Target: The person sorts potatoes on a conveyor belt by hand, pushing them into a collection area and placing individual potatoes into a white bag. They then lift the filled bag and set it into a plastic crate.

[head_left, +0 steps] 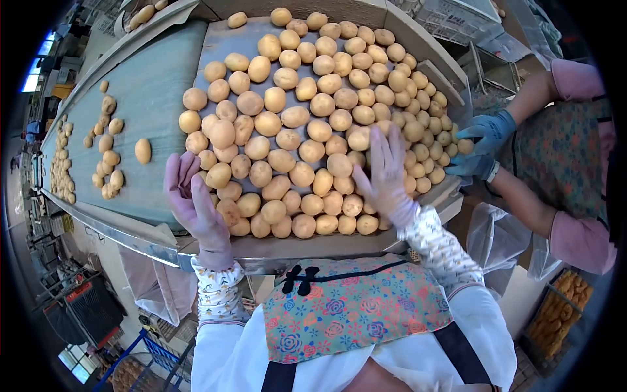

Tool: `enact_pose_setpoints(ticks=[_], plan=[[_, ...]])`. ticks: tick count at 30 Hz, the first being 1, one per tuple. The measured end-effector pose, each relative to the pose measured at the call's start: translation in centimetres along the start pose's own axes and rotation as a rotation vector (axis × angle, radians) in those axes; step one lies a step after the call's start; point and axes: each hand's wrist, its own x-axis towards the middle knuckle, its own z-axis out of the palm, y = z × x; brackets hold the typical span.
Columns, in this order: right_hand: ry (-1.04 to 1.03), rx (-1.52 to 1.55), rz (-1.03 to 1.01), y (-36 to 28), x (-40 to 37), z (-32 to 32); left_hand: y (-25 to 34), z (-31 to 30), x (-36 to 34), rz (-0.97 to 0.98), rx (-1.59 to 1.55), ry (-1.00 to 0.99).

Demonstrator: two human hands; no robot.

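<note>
Many potatoes cover a sorting table with a raised edge in front of me. My left hand, in a thin pale glove, is at the table's left front corner. Its palm faces the potatoes, with thumb and fingers apart and nothing held. Over the potatoes on the right side lies my right hand, also in a thin pale glove. Its fingers are spread and touch the potatoes under them, without gripping any. Smaller potatoes are packed closely to the right of that hand.
On the left runs a green conveyor belt with scattered potatoes. Across the right end, another person's blue-gloved hands reach to the potatoes. White crates stand at the back right. Plastic bags hang below the front edge.
</note>
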Motion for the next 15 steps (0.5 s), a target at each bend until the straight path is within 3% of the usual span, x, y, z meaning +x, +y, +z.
enact_pose_setpoints(ticks=[2, 3, 5, 8, 9, 11, 12, 13, 15], plan=[[-0.006, 0.081, 0.052, -1.8, -3.1, 0.6, 0.0, 0.0, -0.2, 0.005, 0.001, -0.033], [-0.13, 0.178, 0.069, -3.5, -2.5, -0.1, 0.0, 0.1, -0.1, 0.011, -0.002, -0.052], [-0.1, 0.003, -0.138, 0.4, -1.2, 3.1, -0.1, 0.4, -0.2, 0.002, 0.005, -0.057], [0.0, -0.105, -0.086, 1.0, 4.3, 0.9, 0.1, 0.4, 0.1, 0.008, 0.032, -0.026], [0.171, -0.149, -0.025, 1.0, 5.4, 1.4, 0.3, 0.2, 0.1, 0.004, -0.009, 0.001], [0.289, -0.053, -0.024, -1.6, 6.1, 3.0, 0.3, 0.0, 0.3, 0.0, -0.104, 0.062], [-0.086, 0.022, 0.038, -5.8, 7.4, 1.1, 0.7, 0.1, 0.3, -0.018, -0.141, 0.113], [-0.635, 0.058, -0.043, -9.6, 10.0, -0.9, 0.8, -0.1, 0.3, -0.005, -0.134, 0.132], [-0.228, 0.127, -0.621, -10.4, 5.7, 7.0, 0.7, -0.1, 0.4, 0.027, -0.128, 0.17]])
